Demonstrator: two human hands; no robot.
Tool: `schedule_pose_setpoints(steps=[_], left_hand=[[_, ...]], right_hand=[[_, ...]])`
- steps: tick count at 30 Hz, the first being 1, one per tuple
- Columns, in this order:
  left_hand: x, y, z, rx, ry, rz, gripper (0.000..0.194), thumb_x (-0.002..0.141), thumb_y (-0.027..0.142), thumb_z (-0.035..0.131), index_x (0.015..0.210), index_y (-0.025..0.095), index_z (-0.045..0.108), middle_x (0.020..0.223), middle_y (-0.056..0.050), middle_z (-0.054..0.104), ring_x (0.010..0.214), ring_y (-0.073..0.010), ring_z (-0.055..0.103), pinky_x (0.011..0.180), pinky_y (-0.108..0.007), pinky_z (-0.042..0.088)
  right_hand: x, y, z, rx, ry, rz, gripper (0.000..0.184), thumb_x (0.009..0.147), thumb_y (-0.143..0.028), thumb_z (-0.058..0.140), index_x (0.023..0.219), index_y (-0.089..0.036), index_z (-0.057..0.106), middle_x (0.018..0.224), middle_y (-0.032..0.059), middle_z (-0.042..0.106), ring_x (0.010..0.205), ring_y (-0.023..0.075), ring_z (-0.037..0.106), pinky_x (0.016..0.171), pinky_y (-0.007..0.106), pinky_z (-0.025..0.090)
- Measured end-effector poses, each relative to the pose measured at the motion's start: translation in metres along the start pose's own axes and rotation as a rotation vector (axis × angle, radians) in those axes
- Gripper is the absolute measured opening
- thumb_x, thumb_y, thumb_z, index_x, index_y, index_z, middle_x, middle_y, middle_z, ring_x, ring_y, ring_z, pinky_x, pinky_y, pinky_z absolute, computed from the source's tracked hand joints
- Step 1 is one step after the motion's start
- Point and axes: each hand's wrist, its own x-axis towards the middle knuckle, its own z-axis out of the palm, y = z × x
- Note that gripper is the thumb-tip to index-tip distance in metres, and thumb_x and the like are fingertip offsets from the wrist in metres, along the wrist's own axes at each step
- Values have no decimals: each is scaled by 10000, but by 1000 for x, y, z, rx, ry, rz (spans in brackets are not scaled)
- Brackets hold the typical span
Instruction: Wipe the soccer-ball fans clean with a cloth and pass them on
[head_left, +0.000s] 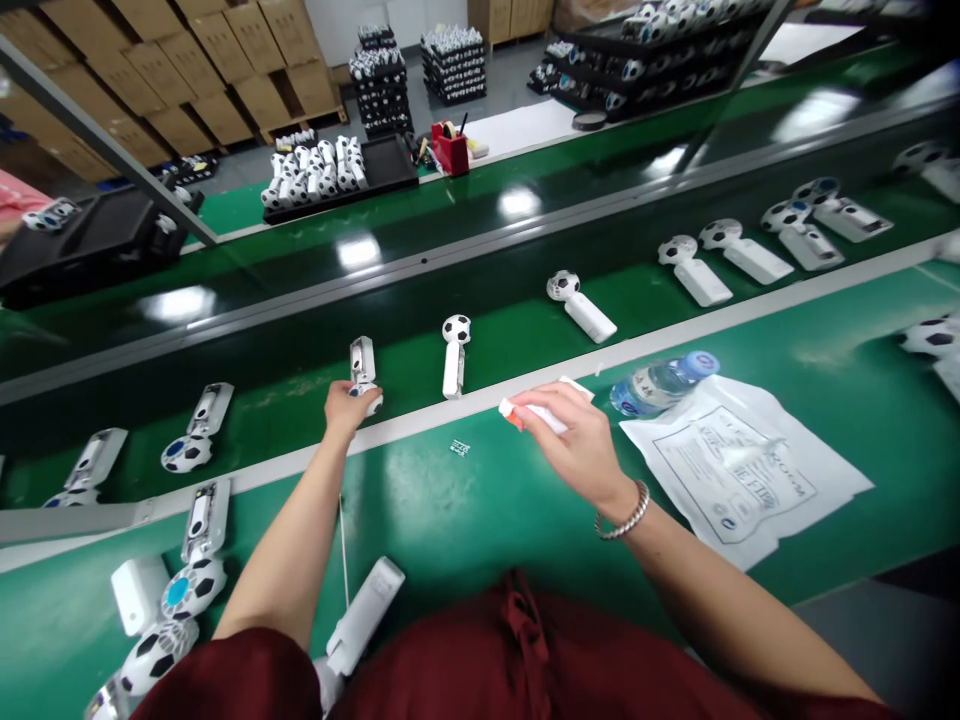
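Observation:
Out on the dark green conveyor belt, my left hand (pixel 348 408) has its fingers closed on the football-patterned head of a small handheld fan (pixel 362 360). That fan's handle points away from me and its casing looks open. Above the near bench edge, my right hand (pixel 574 440) is closed around a narrow white object with an orange end (pixel 516 413); its kind I cannot make out. Between my hands, a small patch of white stickers or bits (pixel 460 448) lies on the green bench. Another football-headed fan (pixel 454 357) lies on the belt between the two hands.
Several more fans (pixel 701 272) lie along the belt. A water bottle (pixel 660 385) and a printed white plastic bag (pixel 750 465) lie right of my right hand. Fan parts (pixel 193 585) lie at the bench's left, and a white handle (pixel 366 615) is near my body.

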Motion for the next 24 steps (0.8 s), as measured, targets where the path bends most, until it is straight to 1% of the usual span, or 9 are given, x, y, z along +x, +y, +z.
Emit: schedule_pose_setpoints(steps=[3, 5, 8, 10, 12, 14, 17, 20, 24], left_hand=[[-11, 3, -14, -113, 41, 60, 534, 460, 295, 745, 923, 161, 517, 888, -68, 579, 812, -217, 590, 714, -337, 479], [-29, 12, -26, -260, 50, 139, 602, 438, 258, 751, 984, 172, 510, 918, -49, 584, 813, -184, 591, 723, -298, 480], [-68, 32, -45, -735, -70, 202, 558, 466, 208, 727, 983, 191, 518, 912, -32, 615, 799, -154, 605, 735, -266, 488], [-98, 46, -53, -1057, -239, 124, 415, 526, 255, 681, 912, 174, 551, 861, -39, 637, 718, -156, 617, 674, -272, 503], [-124, 57, -55, -1224, -392, -15, 321, 584, 360, 621, 823, 151, 575, 772, -48, 641, 599, -162, 608, 546, -269, 495], [-145, 63, -54, -1306, -531, -151, 356, 637, 462, 558, 763, 129, 585, 675, -54, 624, 512, -161, 582, 437, -249, 451], [-167, 69, -51, -1361, -740, -343, 448, 724, 534, 456, 744, 109, 594, 638, -67, 614, 440, -130, 538, 403, -241, 438], [-182, 76, -50, -1418, -804, -469, 423, 783, 500, 416, 703, 120, 583, 572, -47, 589, 423, -121, 531, 435, -246, 469], [-194, 82, -50, -1445, -789, -478, 352, 811, 421, 426, 660, 135, 565, 502, -20, 537, 470, -141, 568, 466, -243, 484]], right_hand=[[0, -11, -5, -2, 9, -30, 124, 839, -235, 531, 847, -221, 654, 793, 13, 667, 805, 170, 592, 751, 349, 437], [-1, -19, -8, 14, 20, -31, 121, 837, -232, 534, 848, -221, 654, 801, 12, 669, 819, 170, 597, 766, 351, 440], [-3, -32, -9, 52, 25, -51, 113, 836, -223, 539, 860, -220, 649, 788, 11, 669, 813, 166, 599, 776, 350, 440], [-5, -41, -6, 59, 23, -110, 101, 830, -212, 550, 858, -218, 647, 781, 10, 669, 798, 161, 597, 768, 343, 435], [-8, -51, -2, 51, 20, -196, 91, 824, -199, 562, 856, -214, 646, 796, 12, 670, 785, 153, 591, 752, 332, 424], [-11, -59, 0, 20, 12, -273, 87, 823, -198, 567, 856, -211, 646, 806, 12, 668, 770, 146, 581, 735, 323, 407], [-15, -69, 3, -48, -7, -363, 96, 831, -220, 560, 865, -218, 650, 796, 7, 661, 748, 138, 560, 726, 318, 377], [-18, -76, 6, -103, -12, -449, 106, 833, -223, 559, 890, -226, 648, 798, 1, 659, 753, 132, 543, 727, 317, 352], [-16, -80, 11, -192, -40, -549, 131, 844, -194, 535, 901, -233, 645, 825, -2, 654, 757, 133, 514, 738, 331, 324]])
